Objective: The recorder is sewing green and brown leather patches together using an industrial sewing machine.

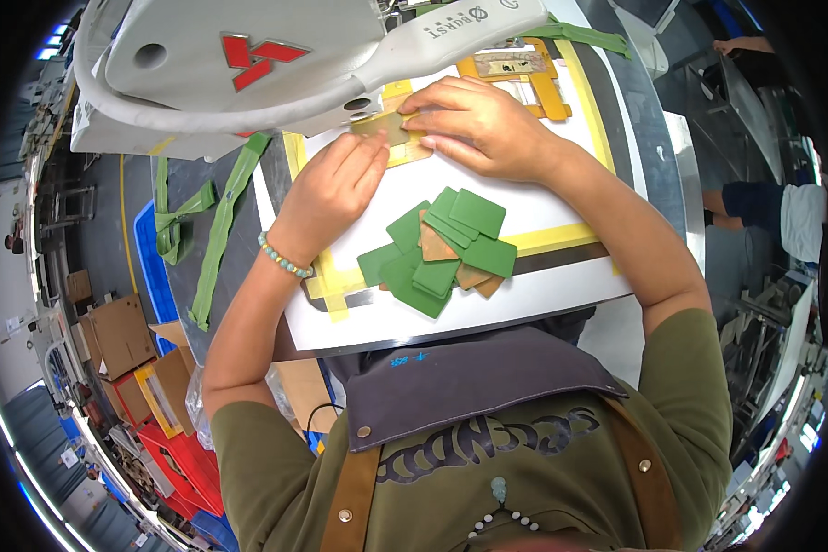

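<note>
Under the sewing machine head, both my hands are at a small tan rectangular piece [383, 127] lying over a yellow frame-like template [410, 155]. My left hand [339, 177] comes from the left, its fingers bunched and closed on the near left edge of the piece. From the right, my right hand [483, 129] has its curved fingertips closed in at the piece's right edge. What lies beneath the fingertips is hidden. Nearer to me is a loose pile of green rectangular pieces [437, 242], several with a tan side up.
The white machine head [202, 69] and its pale cable [202, 118] overhang the upper left. Another yellow template [547, 87] lies beyond my right hand. Yellow tape [552, 239] borders the white work sheet. Green straps [225, 230] hang at left, near cardboard boxes [118, 336].
</note>
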Demonstrator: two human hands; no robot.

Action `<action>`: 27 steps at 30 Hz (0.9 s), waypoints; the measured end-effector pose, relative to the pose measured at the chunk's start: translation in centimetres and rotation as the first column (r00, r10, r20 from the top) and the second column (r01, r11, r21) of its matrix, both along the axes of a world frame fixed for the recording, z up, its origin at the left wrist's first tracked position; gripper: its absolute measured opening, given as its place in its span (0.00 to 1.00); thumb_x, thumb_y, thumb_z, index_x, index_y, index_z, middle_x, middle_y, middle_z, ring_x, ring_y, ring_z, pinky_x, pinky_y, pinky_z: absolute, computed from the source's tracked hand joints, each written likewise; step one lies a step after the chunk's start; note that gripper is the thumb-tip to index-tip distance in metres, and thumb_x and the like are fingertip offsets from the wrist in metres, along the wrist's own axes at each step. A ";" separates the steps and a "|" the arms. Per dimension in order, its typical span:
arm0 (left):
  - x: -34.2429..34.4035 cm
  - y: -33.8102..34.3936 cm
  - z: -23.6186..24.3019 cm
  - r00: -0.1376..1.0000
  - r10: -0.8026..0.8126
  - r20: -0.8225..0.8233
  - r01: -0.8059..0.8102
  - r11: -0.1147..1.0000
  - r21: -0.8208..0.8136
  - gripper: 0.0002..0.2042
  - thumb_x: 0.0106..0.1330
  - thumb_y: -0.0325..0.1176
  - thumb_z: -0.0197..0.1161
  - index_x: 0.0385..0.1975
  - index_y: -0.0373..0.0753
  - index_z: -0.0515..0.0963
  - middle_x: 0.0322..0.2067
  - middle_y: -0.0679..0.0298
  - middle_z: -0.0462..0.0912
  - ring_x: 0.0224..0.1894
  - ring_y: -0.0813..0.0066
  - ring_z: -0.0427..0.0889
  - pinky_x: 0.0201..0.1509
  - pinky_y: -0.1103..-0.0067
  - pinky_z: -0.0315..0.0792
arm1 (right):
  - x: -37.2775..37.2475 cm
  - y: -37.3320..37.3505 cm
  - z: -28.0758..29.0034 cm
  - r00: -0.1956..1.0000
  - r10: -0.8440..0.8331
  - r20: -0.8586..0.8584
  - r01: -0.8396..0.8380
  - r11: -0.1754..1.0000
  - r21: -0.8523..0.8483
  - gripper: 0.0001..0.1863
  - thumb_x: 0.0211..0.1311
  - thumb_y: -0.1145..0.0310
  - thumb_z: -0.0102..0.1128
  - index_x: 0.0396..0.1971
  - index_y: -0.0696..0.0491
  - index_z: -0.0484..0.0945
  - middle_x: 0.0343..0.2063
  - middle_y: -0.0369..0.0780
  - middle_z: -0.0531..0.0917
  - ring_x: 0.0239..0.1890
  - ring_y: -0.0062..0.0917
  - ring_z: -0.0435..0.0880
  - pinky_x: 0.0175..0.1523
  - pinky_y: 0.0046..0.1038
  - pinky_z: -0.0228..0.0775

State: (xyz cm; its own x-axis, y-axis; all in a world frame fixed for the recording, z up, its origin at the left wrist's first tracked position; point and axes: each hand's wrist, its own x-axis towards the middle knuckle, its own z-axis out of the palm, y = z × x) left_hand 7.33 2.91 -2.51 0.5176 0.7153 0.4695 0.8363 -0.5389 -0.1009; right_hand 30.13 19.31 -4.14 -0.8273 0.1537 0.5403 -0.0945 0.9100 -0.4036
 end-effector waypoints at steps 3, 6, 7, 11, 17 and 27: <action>-0.3 -0.3 0.2 0.999 0.041 -0.029 -0.041 0.999 0.001 0.18 0.53 0.21 0.70 0.46 0.27 0.85 0.52 0.54 0.89 0.46 0.59 0.87 0.50 0.71 0.84 | 0.2 0.0 0.1 0.999 0.038 0.025 -0.039 0.998 0.041 0.11 0.69 0.68 0.69 0.48 0.53 0.89 0.55 0.39 0.86 0.58 0.37 0.84 0.62 0.40 0.78; -0.6 -0.3 0.3 0.998 0.051 0.033 -0.050 0.998 -0.032 0.17 0.54 0.20 0.70 0.45 0.27 0.84 0.52 0.54 0.89 0.47 0.58 0.86 0.51 0.70 0.84 | 0.2 -0.1 0.2 0.997 0.045 0.056 -0.048 0.997 0.066 0.13 0.70 0.66 0.69 0.51 0.52 0.89 0.56 0.38 0.86 0.59 0.37 0.84 0.62 0.40 0.77; -0.6 -0.2 0.3 0.997 0.052 0.060 -0.049 0.998 -0.049 0.15 0.55 0.21 0.69 0.44 0.28 0.84 0.52 0.55 0.89 0.48 0.60 0.86 0.52 0.71 0.84 | 0.2 -0.1 0.2 0.997 0.038 0.061 -0.042 0.997 0.062 0.13 0.70 0.66 0.69 0.51 0.52 0.89 0.56 0.38 0.86 0.59 0.37 0.84 0.62 0.40 0.77; -0.8 -0.1 0.5 0.996 0.046 0.076 -0.041 0.997 -0.067 0.14 0.56 0.22 0.69 0.44 0.29 0.84 0.52 0.56 0.88 0.50 0.60 0.85 0.55 0.71 0.84 | 0.1 -0.2 0.2 0.999 0.021 0.045 -0.024 0.998 0.052 0.12 0.70 0.65 0.69 0.50 0.51 0.89 0.56 0.37 0.86 0.58 0.36 0.84 0.62 0.39 0.78; -0.6 -0.1 0.7 0.996 0.072 0.058 -0.066 0.994 -0.086 0.19 0.57 0.20 0.68 0.51 0.28 0.84 0.56 0.56 0.88 0.48 0.58 0.85 0.54 0.68 0.82 | 0.1 -0.3 0.3 0.998 0.028 0.050 -0.034 0.991 0.126 0.12 0.69 0.65 0.71 0.48 0.50 0.90 0.55 0.35 0.88 0.59 0.34 0.85 0.62 0.38 0.79; -0.6 0.3 1.0 0.995 0.047 -0.087 -0.056 0.993 -0.102 0.21 0.56 0.23 0.68 0.52 0.28 0.85 0.56 0.57 0.88 0.48 0.63 0.85 0.56 0.71 0.83 | -0.2 -0.6 0.2 0.999 0.004 0.051 -0.013 0.982 0.189 0.11 0.66 0.65 0.73 0.46 0.50 0.90 0.53 0.34 0.90 0.58 0.31 0.86 0.59 0.36 0.79</action>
State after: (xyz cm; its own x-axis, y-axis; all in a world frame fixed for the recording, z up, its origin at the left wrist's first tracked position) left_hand 6.74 3.23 -1.47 0.5132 0.7850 0.3469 0.8542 -0.5064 -0.1178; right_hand 29.94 18.76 -3.92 -0.8547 0.0453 0.5171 -0.0870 0.9696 -0.2287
